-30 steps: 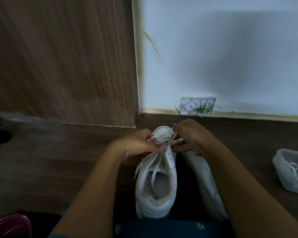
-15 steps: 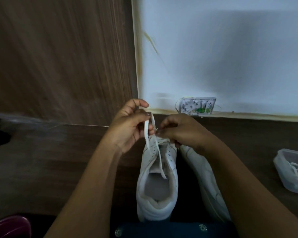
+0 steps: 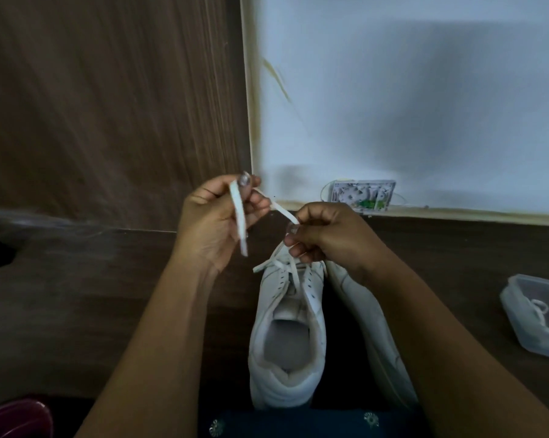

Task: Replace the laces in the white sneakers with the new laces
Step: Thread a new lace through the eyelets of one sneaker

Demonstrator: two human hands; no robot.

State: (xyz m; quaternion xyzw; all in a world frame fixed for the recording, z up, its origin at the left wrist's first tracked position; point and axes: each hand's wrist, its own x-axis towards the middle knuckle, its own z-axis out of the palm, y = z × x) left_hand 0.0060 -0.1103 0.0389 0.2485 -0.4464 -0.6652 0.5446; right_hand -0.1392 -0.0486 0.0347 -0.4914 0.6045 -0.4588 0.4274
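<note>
A white sneaker (image 3: 287, 339) stands on the brown table, heel toward me, most of its eyelets bare. A second white sneaker (image 3: 366, 314) lies beside it on the right, partly hidden by my right forearm. My left hand (image 3: 213, 222) is raised above the toe and pinches a flat white lace (image 3: 239, 216), whose end hangs down past the palm. My right hand (image 3: 323, 235) sits over the toe and pinches the same lace lower down, close to the front eyelets. A short lace end (image 3: 263, 266) sticks out to the left of the toe.
A clear plastic box (image 3: 538, 317) with white laces inside sits at the right edge of the table. A small white device (image 3: 363, 195) leans against the pale wall behind. A wooden panel (image 3: 108, 105) rises at the left. A maroon object (image 3: 14, 418) shows at bottom left.
My left hand has risen and drawn the lace up and out of the sneaker's eyelets. My right hand has lifted slightly off the toe. The eyelets now show bare.
</note>
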